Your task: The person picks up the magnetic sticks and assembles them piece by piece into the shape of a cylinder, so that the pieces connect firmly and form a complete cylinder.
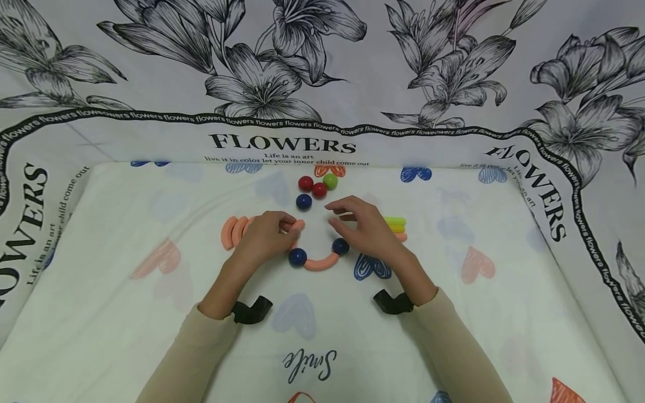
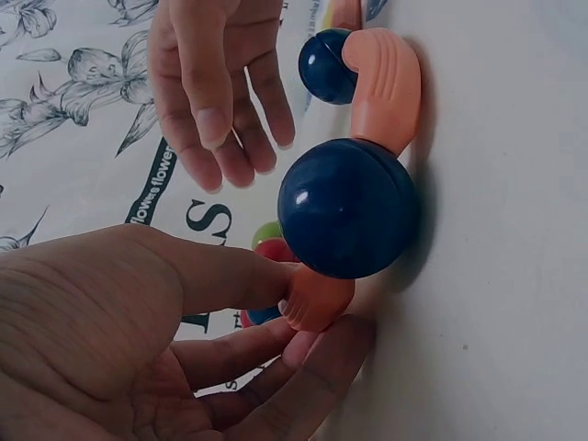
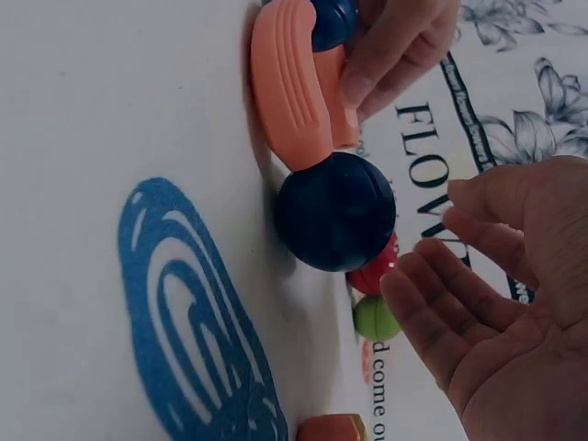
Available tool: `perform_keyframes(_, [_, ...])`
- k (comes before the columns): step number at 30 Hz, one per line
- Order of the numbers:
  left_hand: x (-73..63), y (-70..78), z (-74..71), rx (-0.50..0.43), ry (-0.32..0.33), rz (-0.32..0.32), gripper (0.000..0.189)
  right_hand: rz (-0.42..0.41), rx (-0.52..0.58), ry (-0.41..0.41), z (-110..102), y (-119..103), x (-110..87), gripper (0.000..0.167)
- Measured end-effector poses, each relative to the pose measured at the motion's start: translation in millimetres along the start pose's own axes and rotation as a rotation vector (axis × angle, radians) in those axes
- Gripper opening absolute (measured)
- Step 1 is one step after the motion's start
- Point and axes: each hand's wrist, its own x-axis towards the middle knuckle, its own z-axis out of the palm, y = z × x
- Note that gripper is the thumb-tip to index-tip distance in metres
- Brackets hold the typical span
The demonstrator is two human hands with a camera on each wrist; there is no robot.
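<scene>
My left hand (image 1: 267, 235) pinches a curved orange rod (image 2: 322, 299) between thumb and fingers. One end of that rod meets a blue ball (image 1: 298, 257). From this ball another curved orange rod (image 1: 322, 263) runs along the cloth to a second blue ball (image 1: 341, 246), so the joined pieces form an open curve. Beside the second ball, my right hand (image 1: 365, 226) hovers with fingers loosely extended. Nothing lies between its thumb and fingers in the right wrist view, where the hand (image 3: 514, 312) is apart from the nearby blue ball (image 3: 335, 211).
Beyond the hands lie red balls (image 1: 305, 183), a green ball (image 1: 330, 181) and a loose blue ball (image 1: 304, 202). Several curved orange rods (image 1: 229, 233) lie to the left. Partly behind my right hand are straight rods, including a light green one (image 1: 397, 221).
</scene>
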Motion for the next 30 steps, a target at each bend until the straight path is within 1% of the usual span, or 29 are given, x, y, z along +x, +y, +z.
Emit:
perform_keyframes(7, [0.8, 1.6, -0.8, -0.015, 0.001, 0.022, 0.038, -0.042, -0.006, -0.022, 1.9, -0.1, 14.4, 0.034])
perform_keyframes(12, [1.1, 1.5, -1.0, -0.016, -0.002, 0.016, 0.038, -0.047, -0.030, -0.032, 0.3, -4.5, 26.5, 0.035])
perform_keyframes(17, [1.2, -1.6, -1.7, -0.018, -0.009, 0.006, 0.038, -0.027, -0.068, -0.085, -0.4, -12.3, 41.0, 0.036])
perform_keyframes(20, [1.5, -3.0, -2.5, -0.016, 0.003, 0.007, 0.038, -0.040, -0.081, -0.115, 0.8, -16.0, 50.4, 0.035])
perform_keyframes(23, [2.8, -3.0, -2.3, -0.020, 0.018, 0.014, 0.037, -0.055, -0.109, -0.125, 4.0, -18.3, 58.2, 0.034])
perform_keyframes(25, [3.5, -2.6, -1.7, -0.026, 0.016, 0.015, 0.036, -0.048, -0.135, -0.129, 6.6, -20.5, 61.6, 0.034])
perform_keyframes(30, [3.3, -2.4, -0.4, -0.028, 0.003, 0.008, 0.035, 0.006, -0.234, -0.149, 14.3, -29.4, 70.1, 0.034])
